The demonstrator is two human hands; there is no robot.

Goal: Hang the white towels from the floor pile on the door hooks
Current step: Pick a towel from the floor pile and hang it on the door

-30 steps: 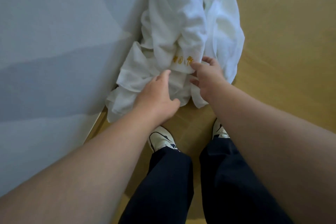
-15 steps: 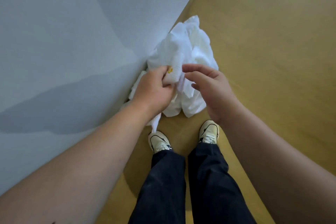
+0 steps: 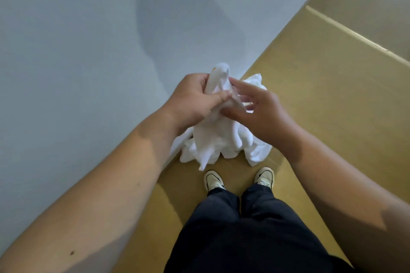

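Wood floor (image 3: 321,106) by wall, left hand (image 3: 190,99) fingers gripping white towel (image 3: 213,137), right hand (image 3: 259,113) fingers spread

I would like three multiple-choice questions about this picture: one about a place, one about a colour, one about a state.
1. Where does the towel pile lie?
A. on a chair
B. on the floor by the wall
C. in a basket

2. What colour are the trousers?
A. dark
B. red
C. white

3. What is the left hand doing?
A. resting flat on the wall
B. hanging empty
C. gripping a white towel

Answers: 1 B, the pile sits on the wooden floor against the wall. 2 A, they look near black. 3 C, its fingers close around the lifted cloth.
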